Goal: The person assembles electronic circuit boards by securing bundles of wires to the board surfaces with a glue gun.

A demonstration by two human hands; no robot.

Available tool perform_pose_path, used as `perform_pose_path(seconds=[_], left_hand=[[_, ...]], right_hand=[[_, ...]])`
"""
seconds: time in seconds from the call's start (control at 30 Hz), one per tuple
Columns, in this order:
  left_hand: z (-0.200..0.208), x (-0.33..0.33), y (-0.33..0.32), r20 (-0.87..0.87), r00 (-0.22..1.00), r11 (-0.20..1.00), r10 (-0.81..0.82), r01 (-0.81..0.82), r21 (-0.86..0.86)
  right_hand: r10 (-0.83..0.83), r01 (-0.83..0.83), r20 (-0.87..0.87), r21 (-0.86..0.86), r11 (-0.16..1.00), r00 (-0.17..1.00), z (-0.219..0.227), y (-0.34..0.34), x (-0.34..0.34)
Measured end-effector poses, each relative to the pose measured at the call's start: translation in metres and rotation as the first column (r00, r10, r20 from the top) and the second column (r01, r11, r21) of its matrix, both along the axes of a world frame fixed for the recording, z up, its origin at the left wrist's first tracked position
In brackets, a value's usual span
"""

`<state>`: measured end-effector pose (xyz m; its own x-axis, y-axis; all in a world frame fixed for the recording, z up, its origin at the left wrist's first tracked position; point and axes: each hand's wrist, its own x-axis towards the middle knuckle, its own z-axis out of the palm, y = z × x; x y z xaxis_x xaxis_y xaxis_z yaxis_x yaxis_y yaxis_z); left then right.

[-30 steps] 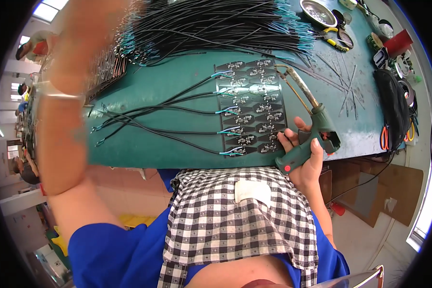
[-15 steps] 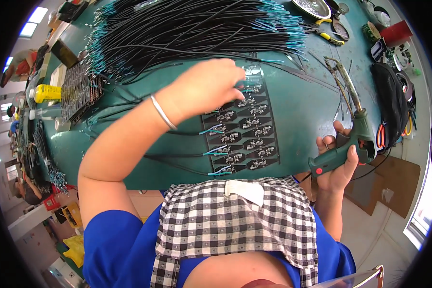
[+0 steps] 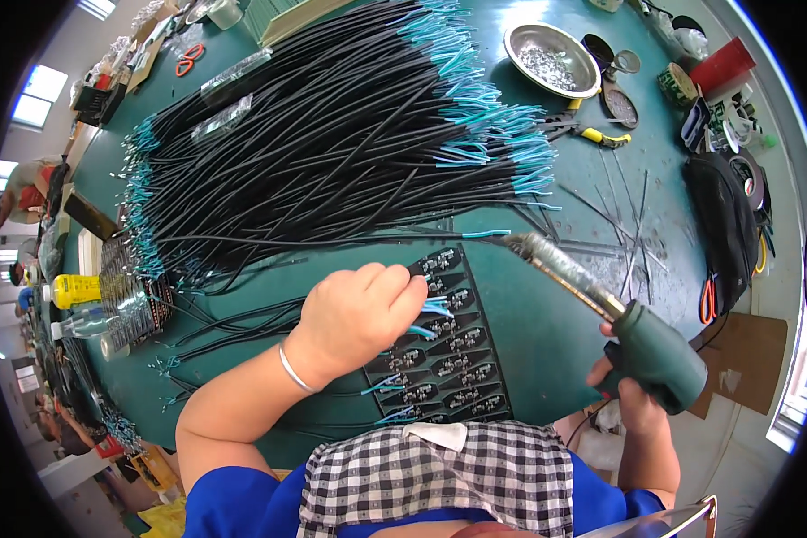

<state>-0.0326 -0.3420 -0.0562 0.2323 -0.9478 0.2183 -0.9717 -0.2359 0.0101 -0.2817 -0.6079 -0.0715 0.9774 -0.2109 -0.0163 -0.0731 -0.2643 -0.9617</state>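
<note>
A: What is the left hand working over?

B: It is hovering over or touching a dark circuit-board panel, which is lying beneath its fingers and reaching out to their right. Blue wire ends are poking out just past the fingertips.

A: So is that hand pinching a wire?

B: I can't tell. The fingers are curling inward, but they are hiding whatever may be between them. Black cables are running in from that hand's left.

A: And the right hand?

B: That one is closing around a green soldering gun. The gun's barrel is slanting away from the grip, up and to the left, and its tip is ending near a loose blue lead.

A: What is lying farther out?

B: Beyond the left hand, a big cable bundle is spreading across the green table. Beyond the right hand, thin rods are lying crossed, with yellow-handled pliers and a metal bowl sitting past them. Right of that grip, orange-handled scissors are resting beside a black pouch. Well left of the left hand, a yellow bottle is lying on its side.
</note>
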Motion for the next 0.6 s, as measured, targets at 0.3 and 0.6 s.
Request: perform_pose_path(seconds=[0.3,0.6], left_hand=[[-0.008,-0.006,0.002,-0.034,0.999,0.996,0.000,-0.002,-0.085],[-0.008,-0.009,0.002,-0.069,0.998,0.998,0.010,-0.013,-0.057]], right_hand=[[0.020,0.043,-0.169,0.363,0.931,0.985,-0.009,0.053,0.013],[-0.078,0.099,-0.292,0.059,0.993,0.953,-0.009,0.062,0.006]])
